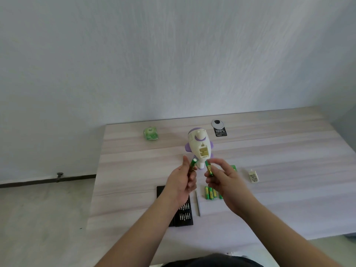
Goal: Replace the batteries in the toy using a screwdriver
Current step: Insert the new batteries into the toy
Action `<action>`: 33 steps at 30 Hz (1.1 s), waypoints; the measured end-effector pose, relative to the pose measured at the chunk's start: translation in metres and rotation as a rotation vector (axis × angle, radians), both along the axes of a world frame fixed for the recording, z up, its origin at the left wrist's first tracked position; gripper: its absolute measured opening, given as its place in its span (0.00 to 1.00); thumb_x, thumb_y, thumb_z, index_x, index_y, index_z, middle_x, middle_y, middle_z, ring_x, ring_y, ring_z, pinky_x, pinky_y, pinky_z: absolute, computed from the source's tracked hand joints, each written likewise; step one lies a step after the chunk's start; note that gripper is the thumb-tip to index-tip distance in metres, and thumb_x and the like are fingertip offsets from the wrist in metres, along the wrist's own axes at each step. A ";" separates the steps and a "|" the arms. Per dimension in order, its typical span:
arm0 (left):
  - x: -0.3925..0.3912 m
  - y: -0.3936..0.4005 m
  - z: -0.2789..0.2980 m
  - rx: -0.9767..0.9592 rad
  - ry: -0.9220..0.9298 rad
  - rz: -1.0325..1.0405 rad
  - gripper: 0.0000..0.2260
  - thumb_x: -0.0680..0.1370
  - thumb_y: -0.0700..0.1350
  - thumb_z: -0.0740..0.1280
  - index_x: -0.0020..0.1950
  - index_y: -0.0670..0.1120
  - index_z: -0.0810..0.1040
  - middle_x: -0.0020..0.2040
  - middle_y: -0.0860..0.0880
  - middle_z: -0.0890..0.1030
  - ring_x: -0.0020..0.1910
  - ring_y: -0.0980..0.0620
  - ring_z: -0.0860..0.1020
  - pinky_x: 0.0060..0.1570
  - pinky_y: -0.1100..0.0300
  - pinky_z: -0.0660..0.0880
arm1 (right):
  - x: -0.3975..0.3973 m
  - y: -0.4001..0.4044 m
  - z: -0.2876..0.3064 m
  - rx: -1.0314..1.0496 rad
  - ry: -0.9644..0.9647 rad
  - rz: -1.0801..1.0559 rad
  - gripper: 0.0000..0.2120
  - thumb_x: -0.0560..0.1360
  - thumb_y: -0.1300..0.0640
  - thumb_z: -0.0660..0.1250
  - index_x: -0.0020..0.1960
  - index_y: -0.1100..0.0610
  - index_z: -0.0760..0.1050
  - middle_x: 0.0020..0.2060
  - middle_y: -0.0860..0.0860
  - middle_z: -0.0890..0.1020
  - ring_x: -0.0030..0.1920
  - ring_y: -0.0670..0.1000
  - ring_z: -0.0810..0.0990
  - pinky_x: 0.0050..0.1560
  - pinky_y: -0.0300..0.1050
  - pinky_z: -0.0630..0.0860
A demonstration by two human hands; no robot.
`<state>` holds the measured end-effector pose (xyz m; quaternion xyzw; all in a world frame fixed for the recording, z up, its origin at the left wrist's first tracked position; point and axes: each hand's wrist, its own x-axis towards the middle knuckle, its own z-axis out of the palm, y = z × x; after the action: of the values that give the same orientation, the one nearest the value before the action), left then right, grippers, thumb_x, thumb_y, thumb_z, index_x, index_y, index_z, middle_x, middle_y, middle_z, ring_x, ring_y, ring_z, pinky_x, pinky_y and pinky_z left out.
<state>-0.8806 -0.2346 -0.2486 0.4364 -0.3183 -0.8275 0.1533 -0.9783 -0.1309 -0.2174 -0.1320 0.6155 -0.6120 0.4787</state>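
A white and purple toy (199, 144) lies on the wooden table (279, 170) with its battery compartment (203, 151) open and facing me. Just in front of it, my left hand (183, 183) grips a green battery (193, 164) that points up. Beside it, my right hand (224, 181) pinches a second green battery (209, 168). Several more green batteries (210, 192) lie on the table under my right hand. A thin screwdriver (198, 203) lies between my forearms. The small compartment cover (253, 176) rests to the right.
A black case of screwdriver bits (184, 214) lies open under my left wrist. A green packet (150, 133) sits at the back left. A black tag (220, 132) and a round cable port (217, 123) are at the back. The table's left edge drops to the floor.
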 end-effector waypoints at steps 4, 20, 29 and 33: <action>0.004 0.000 0.000 -0.033 -0.006 -0.028 0.22 0.79 0.62 0.58 0.42 0.43 0.73 0.26 0.51 0.67 0.22 0.55 0.59 0.28 0.62 0.56 | 0.005 -0.003 0.006 -0.028 -0.084 -0.040 0.12 0.82 0.58 0.58 0.54 0.62 0.79 0.38 0.58 0.79 0.36 0.51 0.78 0.43 0.45 0.75; 0.010 -0.004 0.000 -0.017 0.099 -0.023 0.16 0.82 0.55 0.58 0.44 0.45 0.75 0.29 0.49 0.70 0.25 0.55 0.63 0.26 0.64 0.64 | 0.017 -0.002 0.013 -0.020 0.035 -0.005 0.12 0.80 0.66 0.60 0.58 0.57 0.78 0.40 0.57 0.83 0.40 0.51 0.81 0.48 0.44 0.78; 0.001 -0.010 -0.007 -0.005 0.183 0.034 0.07 0.82 0.39 0.60 0.53 0.43 0.78 0.39 0.48 0.82 0.33 0.56 0.75 0.34 0.64 0.73 | 0.008 0.003 0.006 0.007 0.101 -0.074 0.09 0.78 0.63 0.65 0.58 0.61 0.77 0.37 0.56 0.82 0.37 0.50 0.81 0.44 0.43 0.79; -0.005 -0.005 -0.012 0.026 0.204 0.023 0.10 0.81 0.35 0.60 0.57 0.41 0.80 0.42 0.48 0.83 0.37 0.56 0.77 0.39 0.64 0.74 | -0.004 0.005 0.000 0.029 0.170 -0.081 0.09 0.78 0.61 0.65 0.57 0.59 0.79 0.36 0.55 0.81 0.36 0.50 0.79 0.45 0.45 0.78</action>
<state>-0.8853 -0.2397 -0.2609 0.3554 -0.2854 -0.8698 0.1888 -0.9819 -0.1259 -0.2175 -0.1516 0.6677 -0.6083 0.4016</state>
